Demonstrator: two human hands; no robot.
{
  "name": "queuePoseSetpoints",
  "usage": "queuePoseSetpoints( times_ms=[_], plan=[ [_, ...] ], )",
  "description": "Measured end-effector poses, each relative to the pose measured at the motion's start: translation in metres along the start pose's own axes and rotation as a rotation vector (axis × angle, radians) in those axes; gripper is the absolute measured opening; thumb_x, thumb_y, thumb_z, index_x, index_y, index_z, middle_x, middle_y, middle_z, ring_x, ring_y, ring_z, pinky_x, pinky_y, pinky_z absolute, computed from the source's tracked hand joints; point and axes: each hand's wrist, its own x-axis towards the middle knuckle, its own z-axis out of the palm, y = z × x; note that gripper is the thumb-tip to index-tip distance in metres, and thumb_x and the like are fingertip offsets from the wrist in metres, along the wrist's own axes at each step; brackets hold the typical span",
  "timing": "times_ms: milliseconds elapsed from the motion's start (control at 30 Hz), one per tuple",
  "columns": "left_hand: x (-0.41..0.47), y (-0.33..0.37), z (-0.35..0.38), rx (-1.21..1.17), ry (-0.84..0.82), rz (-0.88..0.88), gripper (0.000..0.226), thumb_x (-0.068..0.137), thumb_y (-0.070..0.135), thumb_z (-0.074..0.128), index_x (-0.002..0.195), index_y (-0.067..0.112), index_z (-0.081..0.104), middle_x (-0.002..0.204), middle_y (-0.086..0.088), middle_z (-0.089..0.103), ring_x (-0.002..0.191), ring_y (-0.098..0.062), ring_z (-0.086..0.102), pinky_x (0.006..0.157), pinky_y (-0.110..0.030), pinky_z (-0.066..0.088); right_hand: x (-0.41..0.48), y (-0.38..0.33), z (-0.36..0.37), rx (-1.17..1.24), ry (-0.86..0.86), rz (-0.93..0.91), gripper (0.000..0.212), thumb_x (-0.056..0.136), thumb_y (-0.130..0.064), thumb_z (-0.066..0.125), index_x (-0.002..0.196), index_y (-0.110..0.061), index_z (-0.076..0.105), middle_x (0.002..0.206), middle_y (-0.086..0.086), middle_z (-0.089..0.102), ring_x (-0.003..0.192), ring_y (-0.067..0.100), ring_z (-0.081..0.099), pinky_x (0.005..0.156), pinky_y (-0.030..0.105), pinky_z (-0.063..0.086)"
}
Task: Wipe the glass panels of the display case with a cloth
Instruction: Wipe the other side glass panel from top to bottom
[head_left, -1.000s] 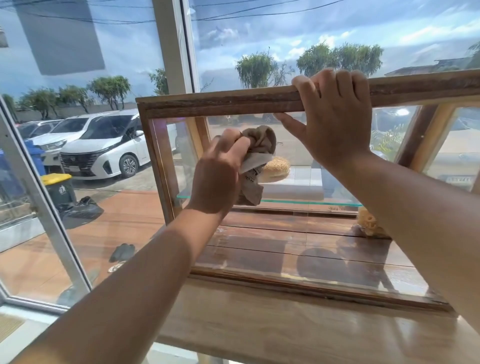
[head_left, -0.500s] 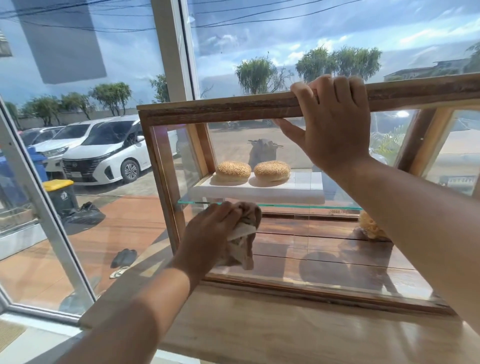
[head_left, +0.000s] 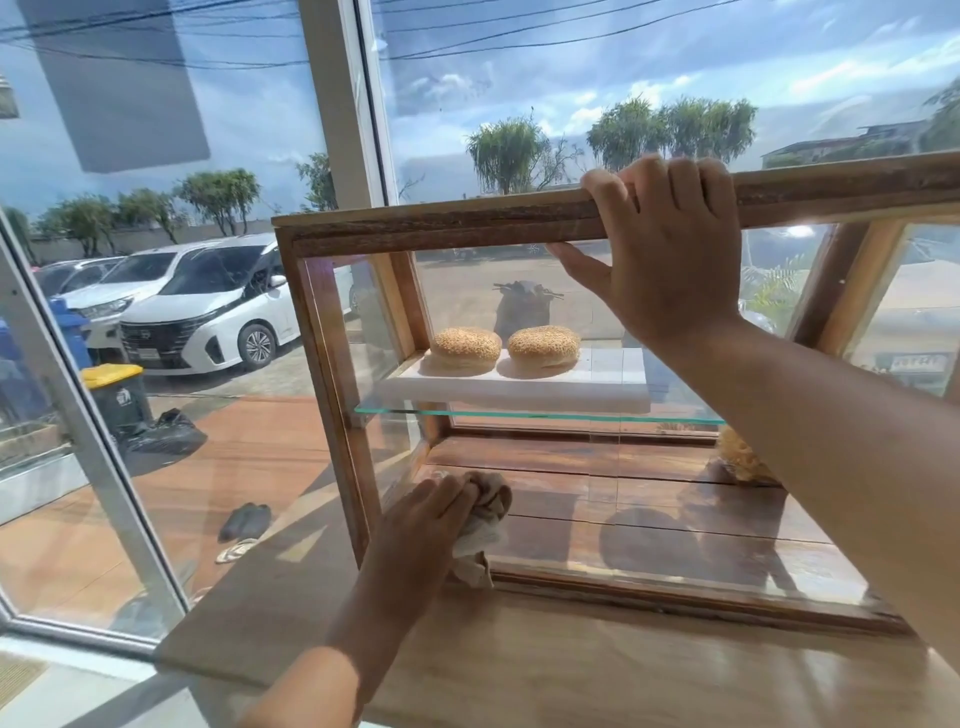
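Pressing against the lower left corner of the front glass panel (head_left: 649, 525), the crumpled beige cloth (head_left: 485, 522) is bunched under your left grip (head_left: 421, 525), whose fingers curl over it just above the bottom rail of the wooden-framed display case (head_left: 467, 218). Your right grip (head_left: 670, 244) clasps the top rail, fingers hooked over it and thumb spread on the glass. Inside, two sesame-seeded round buns (head_left: 465, 345) lie on a white rectangular tray (head_left: 613, 376) on the clear glass shelf (head_left: 519, 413); the case stands on the pale wooden counter (head_left: 571, 675)
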Motion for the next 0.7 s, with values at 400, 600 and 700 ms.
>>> queuePoseSetpoints(
  times_ms=[400, 600, 700],
  plan=[
    [0.1, -0.033, -0.089, 0.019, 0.379, -0.229, 0.029, 0.087, 0.023, 0.068, 0.104, 0.001, 0.059, 0.099, -0.018, 0.054, 0.082, -0.035, 0.058, 0.064, -0.044, 0.053, 0.0, -0.001, -0.004, 0.022, -0.013, 0.008, 0.054, 0.102, -0.061, 0.039, 0.117, -0.012, 0.056, 0.101, 0.015, 0.059, 0.091, 0.034, 0.055, 0.09, 0.045, 0.036],
    [0.102, -0.039, -0.076, 0.055, 0.451, -0.313, 0.039, 0.084, 0.013, 0.07, 0.119, 0.002, 0.056, 0.117, -0.021, 0.047, 0.1, -0.039, 0.051, 0.079, -0.051, 0.05, 0.001, -0.001, -0.004, 0.003, -0.013, 0.012, 0.053, 0.102, -0.06, 0.04, 0.116, -0.011, 0.056, 0.099, 0.015, 0.058, 0.089, 0.034, 0.055, 0.09, 0.045, 0.034],
    [0.035, -0.031, -0.028, 0.044, 0.219, -0.226, 0.075, 0.063, 0.007, 0.086, 0.128, 0.009, 0.048, 0.123, -0.014, 0.043, 0.104, -0.039, 0.054, 0.078, -0.048, 0.055, 0.0, -0.001, -0.002, -0.011, -0.018, 0.011, 0.052, 0.102, -0.059, 0.04, 0.116, -0.011, 0.056, 0.099, 0.015, 0.058, 0.09, 0.033, 0.055, 0.09, 0.045, 0.033]
  ],
)
